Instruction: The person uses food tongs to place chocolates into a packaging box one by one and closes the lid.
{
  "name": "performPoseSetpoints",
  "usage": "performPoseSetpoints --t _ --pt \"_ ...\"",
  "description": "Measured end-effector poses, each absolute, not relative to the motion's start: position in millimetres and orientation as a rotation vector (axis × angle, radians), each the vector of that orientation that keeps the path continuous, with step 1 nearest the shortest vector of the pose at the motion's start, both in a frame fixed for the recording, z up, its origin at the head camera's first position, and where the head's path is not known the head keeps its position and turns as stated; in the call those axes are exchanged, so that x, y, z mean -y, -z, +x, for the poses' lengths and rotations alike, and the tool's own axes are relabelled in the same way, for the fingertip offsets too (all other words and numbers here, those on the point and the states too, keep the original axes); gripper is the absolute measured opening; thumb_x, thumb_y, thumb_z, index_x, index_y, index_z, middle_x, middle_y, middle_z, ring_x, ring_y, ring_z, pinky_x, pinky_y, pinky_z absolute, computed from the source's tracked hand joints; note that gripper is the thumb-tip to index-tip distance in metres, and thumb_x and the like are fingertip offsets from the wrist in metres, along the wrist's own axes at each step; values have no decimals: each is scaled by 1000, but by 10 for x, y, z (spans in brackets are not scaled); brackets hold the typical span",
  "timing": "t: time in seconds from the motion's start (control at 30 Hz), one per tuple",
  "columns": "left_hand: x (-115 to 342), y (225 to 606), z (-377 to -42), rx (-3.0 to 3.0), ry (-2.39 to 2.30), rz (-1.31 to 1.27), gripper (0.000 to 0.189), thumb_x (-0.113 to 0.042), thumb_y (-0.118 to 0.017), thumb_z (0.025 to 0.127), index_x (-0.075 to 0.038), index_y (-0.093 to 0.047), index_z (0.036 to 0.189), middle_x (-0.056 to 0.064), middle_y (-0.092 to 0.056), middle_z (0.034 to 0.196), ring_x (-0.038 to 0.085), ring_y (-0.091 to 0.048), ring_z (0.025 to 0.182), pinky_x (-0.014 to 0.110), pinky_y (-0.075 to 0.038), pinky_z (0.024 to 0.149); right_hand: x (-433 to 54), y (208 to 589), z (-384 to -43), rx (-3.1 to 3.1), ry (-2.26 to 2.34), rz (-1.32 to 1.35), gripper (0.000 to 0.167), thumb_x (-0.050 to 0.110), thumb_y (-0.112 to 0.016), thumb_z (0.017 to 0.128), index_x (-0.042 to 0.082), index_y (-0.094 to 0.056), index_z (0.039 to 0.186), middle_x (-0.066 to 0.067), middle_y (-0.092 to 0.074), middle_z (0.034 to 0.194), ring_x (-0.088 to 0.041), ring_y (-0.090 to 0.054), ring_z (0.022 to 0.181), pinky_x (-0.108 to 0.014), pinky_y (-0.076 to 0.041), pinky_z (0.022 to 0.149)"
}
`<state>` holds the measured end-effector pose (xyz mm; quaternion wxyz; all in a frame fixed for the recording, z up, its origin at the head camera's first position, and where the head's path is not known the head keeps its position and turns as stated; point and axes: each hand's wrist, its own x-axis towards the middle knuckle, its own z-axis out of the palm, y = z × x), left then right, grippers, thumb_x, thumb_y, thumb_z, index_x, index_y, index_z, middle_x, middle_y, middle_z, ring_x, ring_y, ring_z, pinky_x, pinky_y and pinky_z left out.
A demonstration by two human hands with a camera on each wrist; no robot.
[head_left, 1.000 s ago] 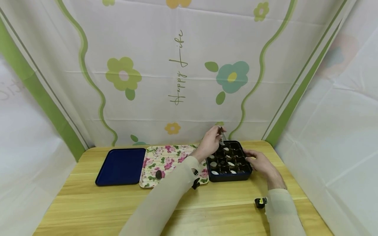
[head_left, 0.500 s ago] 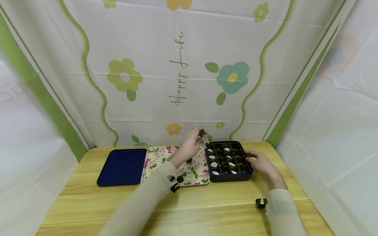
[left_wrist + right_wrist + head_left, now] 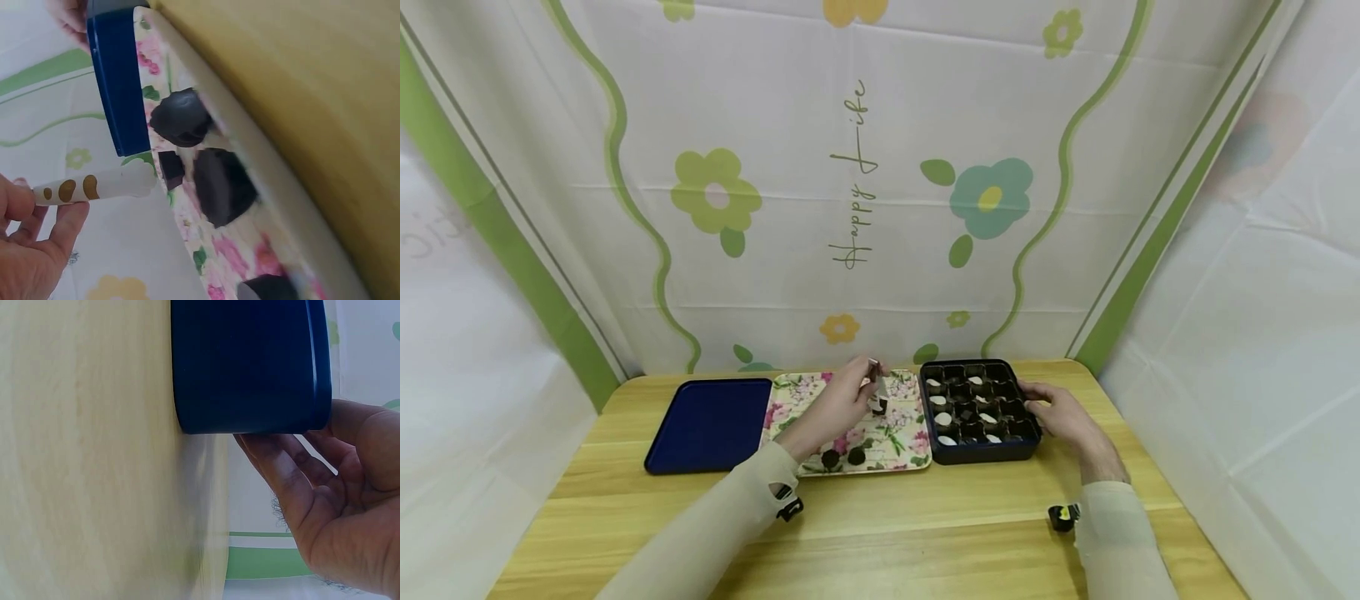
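My left hand [image 3: 842, 400] pinches small white tongs [image 3: 106, 187] with gold-brown oval spots and a scalloped tip. Their tips point down over the flowered tray [image 3: 902, 437], right at a small dark block-shaped chocolate [image 3: 880, 407]. Nearer the tray's front edge lie two dark round chocolates [image 3: 857, 456]. To the right stands a dark blue box [image 3: 985, 452] divided into small compartments, several with pale or dark pieces inside. My right hand [image 3: 1062, 412] holds this box by its right side, thumb at the rim and fingers against the wall in the right wrist view.
At the left lies a flat dark blue lid-like tray [image 3: 707, 425], beside the flowered one. All three stand in a row along the back of the wooden table [image 3: 925, 533]. A patterned cloth curtain [image 3: 790, 250] hangs right behind them.
From over the box, my left hand has moved left with the tongs and lowered them to the flowered tray. My right hand stays at the box's side.
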<state>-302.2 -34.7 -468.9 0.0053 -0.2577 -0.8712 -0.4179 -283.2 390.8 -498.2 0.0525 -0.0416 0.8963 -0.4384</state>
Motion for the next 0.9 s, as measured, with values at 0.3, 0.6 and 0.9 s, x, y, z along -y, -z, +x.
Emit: performPoseSetpoints --t 0.3,0.6,0.9 --pt "375 4789 -3023 2747 1231 -788 22 -5 -57 124 -8 -68 142 11 -71 138 23 -72 125 42 -66 101 -3914 4991 -2833 -2712 1352 -132 55 6 -53 123 -8 -43 175 -44 -50 172 -4 -36 51 -25 -45 55" --pt "346 4862 -3202 2764 1317 -740 18 -6 -53 125 -15 -64 135 14 -71 142 26 -72 90 30 -57 70 -3911 4997 -2834 -2718 1335 -126 54 6 -54 123 -7 -45 175 -45 -48 173 -4 -36 51 -26 -46 55" --pt "375 4743 -3249 2803 1394 -621 15 -17 -58 125 -15 -69 135 13 -76 129 19 -73 95 36 -61 76 -3906 5008 -2834 -2722 1352 -133 54 5 -54 123 -8 -45 174 -44 -53 169 -5 -36 51 -25 -44 54"
